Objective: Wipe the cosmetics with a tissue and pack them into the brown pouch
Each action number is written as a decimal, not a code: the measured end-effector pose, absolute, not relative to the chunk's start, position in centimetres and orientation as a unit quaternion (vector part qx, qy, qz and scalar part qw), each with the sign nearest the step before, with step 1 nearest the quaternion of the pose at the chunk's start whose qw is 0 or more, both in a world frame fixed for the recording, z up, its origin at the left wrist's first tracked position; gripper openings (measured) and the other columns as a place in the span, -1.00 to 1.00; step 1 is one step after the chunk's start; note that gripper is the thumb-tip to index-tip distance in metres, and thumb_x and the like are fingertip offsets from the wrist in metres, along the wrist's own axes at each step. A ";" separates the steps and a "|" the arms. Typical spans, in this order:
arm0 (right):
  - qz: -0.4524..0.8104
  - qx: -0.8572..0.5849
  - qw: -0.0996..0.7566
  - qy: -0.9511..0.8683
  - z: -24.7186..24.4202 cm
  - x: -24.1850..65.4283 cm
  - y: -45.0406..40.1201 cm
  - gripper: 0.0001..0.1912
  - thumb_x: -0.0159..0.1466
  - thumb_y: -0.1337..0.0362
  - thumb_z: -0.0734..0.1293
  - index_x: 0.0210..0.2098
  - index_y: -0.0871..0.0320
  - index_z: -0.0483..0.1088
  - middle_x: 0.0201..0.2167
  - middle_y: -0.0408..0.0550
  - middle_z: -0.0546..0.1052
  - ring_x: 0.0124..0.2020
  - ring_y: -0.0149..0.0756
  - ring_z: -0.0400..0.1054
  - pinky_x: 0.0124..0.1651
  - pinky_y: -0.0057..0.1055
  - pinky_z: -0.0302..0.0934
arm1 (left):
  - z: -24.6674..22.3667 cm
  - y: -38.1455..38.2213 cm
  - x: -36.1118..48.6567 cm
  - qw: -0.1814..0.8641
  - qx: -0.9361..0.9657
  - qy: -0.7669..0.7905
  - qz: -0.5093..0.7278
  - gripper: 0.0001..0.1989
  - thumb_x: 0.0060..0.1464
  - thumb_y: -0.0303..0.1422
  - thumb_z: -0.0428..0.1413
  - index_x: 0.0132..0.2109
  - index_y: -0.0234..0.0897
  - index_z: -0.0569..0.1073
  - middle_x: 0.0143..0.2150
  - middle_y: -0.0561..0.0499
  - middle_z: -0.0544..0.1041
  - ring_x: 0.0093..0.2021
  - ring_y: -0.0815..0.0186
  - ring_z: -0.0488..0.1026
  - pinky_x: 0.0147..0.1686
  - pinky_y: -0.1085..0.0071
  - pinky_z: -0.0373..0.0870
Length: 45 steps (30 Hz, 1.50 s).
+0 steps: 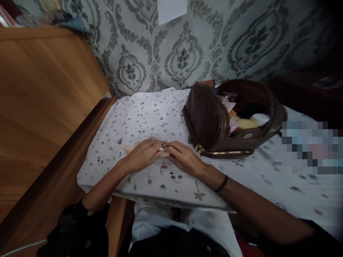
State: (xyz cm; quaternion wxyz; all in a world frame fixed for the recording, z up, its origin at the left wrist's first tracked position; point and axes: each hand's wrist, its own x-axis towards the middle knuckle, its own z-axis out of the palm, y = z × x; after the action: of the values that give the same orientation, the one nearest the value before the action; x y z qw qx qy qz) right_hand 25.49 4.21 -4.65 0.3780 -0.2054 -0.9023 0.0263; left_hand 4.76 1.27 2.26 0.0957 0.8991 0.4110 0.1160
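Observation:
My left hand [144,154] and my right hand [183,157] meet over the patterned white cloth, their fingertips almost touching. Under the left hand lies a flat peach-coloured piece [129,150]; part of it shows past the palm and more near the fingertips, and the fingers press together on it. A small whitish, shiny thing [163,146] sits between the two sets of fingertips, pinched by the right thumb and fingers. Its kind is too small to tell. Fingers cover most of both items.
Right of my hands stands an open brown leather bag [209,117] with a gold zip, holding several small items. White printed cloth [150,114] covers the surface. A wooden panel [45,89] rises at left, and a patterned curtain or wall covering [160,53] is behind. A blurred-out patch lies at far right.

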 end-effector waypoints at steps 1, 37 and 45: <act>0.031 -0.210 0.370 -0.905 -4.6 25.5 4.2 -0.83 0.37 0.43 0.19 -0.13 0.16 0.38 -0.16 0.11 0.52 -0.13 -0.15 0.43 -0.10 -0.21 0.45 | 2.4 1.3 4.2 0.099 0.895 0.421 0.107 -0.68 0.38 -0.24 -0.13 0.08 -0.26 0.40 0.06 -0.18 0.54 0.08 0.09 0.47 0.12 0.12 0.39; 0.390 -0.358 0.414 -0.741 -4.4 25.3 4.6 -0.57 0.27 0.03 0.33 0.03 0.14 0.44 -0.34 -0.07 0.56 -0.38 -0.27 0.41 -0.33 -0.38 0.30 | 2.3 6.9 2.0 0.502 0.196 0.479 0.693 -0.75 0.23 -0.21 0.12 -0.28 -0.33 0.46 -0.45 0.01 0.54 -0.45 0.39 0.48 -0.41 0.50 0.42; 0.466 -0.328 0.408 -0.713 -4.1 24.9 4.1 -0.42 0.31 -0.08 0.28 0.18 0.15 0.31 -0.37 -0.08 0.52 -0.43 -0.29 0.40 -0.38 -0.39 0.31 | 1.2 8.0 7.9 0.502 0.212 0.465 0.698 -0.66 0.26 -0.09 0.06 -0.21 -0.31 0.46 -0.33 -0.05 0.57 -0.41 0.37 0.46 -0.43 0.49 0.36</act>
State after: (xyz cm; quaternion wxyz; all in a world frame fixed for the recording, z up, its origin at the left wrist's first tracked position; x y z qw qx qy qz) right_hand 24.93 4.12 -4.12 0.4081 -0.3281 -0.7130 0.4663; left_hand 7.95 8.03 1.24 0.5018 0.2116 0.4652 0.6978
